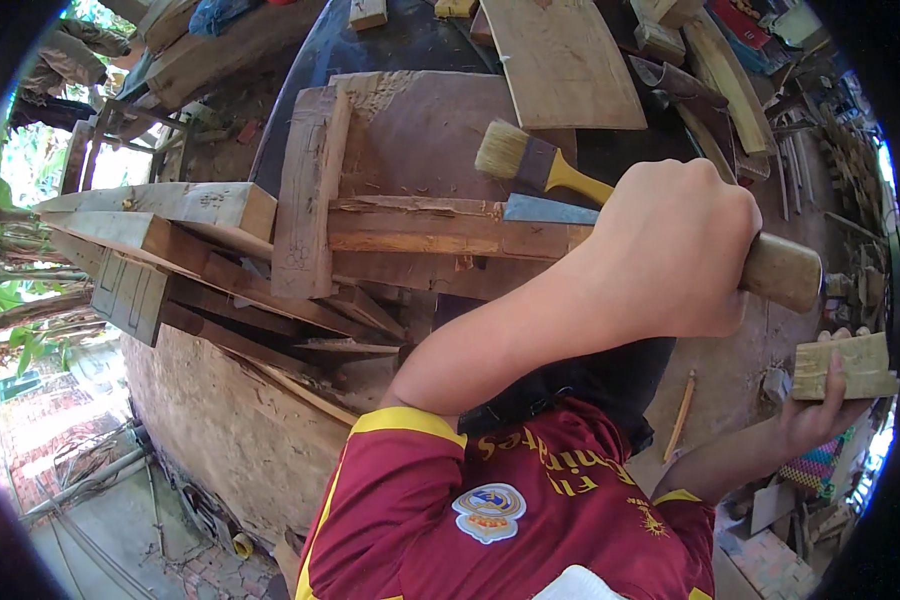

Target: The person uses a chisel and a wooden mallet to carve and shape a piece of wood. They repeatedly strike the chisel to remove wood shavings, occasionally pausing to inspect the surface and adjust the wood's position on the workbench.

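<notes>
My left hand (685, 240) is closed round the wooden handle (785, 270) of a chisel. The chisel's flat steel blade (550, 208) lies along a long wooden piece (420, 240) with a split, rough upper edge, which meets an upright wooden board (300, 200) at its left end. Just behind the blade a paintbrush (560, 175) with pale bristles and a yellow handle rests on a brown panel (410, 140). My right hand (820, 410), out at the right, grips a pale wooden block (840, 365). The part of the blade nearest the handle is hidden by my left hand.
Stacked offcuts (170, 240) jut out at the left. A light board (560, 70) lies on a dark surface at the back. A pencil (680, 415) rests right of my torso. More timber (730, 90) is piled at the back right. Someone's clothed legs (65, 55) show at upper left.
</notes>
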A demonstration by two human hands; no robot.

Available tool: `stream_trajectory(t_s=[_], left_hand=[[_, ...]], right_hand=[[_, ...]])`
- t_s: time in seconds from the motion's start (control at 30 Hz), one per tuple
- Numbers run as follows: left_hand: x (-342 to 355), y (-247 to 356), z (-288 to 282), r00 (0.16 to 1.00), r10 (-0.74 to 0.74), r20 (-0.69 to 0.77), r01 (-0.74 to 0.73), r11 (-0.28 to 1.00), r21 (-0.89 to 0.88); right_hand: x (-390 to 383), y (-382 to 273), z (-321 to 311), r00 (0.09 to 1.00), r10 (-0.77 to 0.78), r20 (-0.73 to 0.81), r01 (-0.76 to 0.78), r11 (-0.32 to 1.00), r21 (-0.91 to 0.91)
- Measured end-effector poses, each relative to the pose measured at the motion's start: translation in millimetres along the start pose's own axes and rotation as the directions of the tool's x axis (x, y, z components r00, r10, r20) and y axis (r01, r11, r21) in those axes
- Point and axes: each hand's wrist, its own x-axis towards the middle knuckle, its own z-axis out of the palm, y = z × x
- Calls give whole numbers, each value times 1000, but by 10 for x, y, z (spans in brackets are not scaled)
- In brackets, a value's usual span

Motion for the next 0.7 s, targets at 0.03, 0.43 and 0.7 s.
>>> stream_trajectory(t_s=[0.03, 0.43, 0.7], left_hand=[[1, -7, 3, 1000, -4, -3, 4, 1000, 1], [5, -103, -2, 991, -4, -133, -10, 994, -107], [31, -107, -14, 992, -80, -102, 73, 995, -75]], right_hand=[[12, -13, 19, 1000, -13, 3, 13, 1000, -1], [183, -197, 207, 998, -60, 6, 60, 997, -55], [-385, -35, 638, 958, 36, 283, 125, 838, -531]])
